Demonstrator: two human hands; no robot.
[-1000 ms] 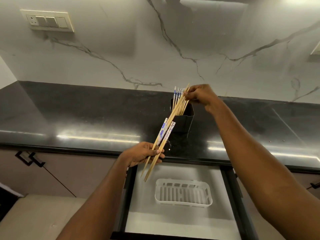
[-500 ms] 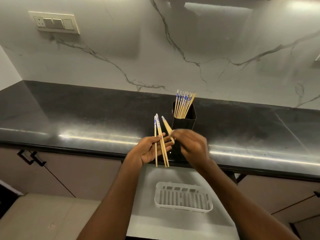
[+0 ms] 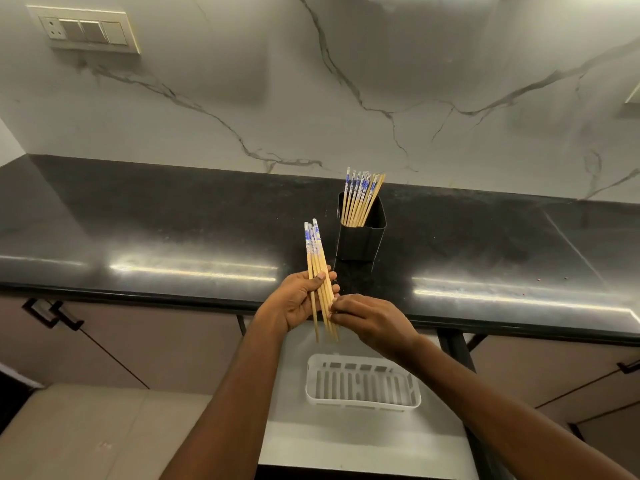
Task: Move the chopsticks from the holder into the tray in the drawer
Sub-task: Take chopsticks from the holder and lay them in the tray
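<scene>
The left hand [image 3: 298, 303] grips a bundle of thin wooden chopsticks with blue-patterned tops [image 3: 314, 251] upright over the front edge of the black stone countertop [image 3: 173, 220]. The right hand [image 3: 374, 323] pinches their lower shafts. Other chopsticks [image 3: 360, 195] stand in the black square metal holder [image 3: 360, 237]. The white slotted plastic tray [image 3: 360, 405] waits in the open drawer [image 3: 346, 445]. The sticks look light, stiff and slippery, so a mid-shaft grip seems safest.
</scene>
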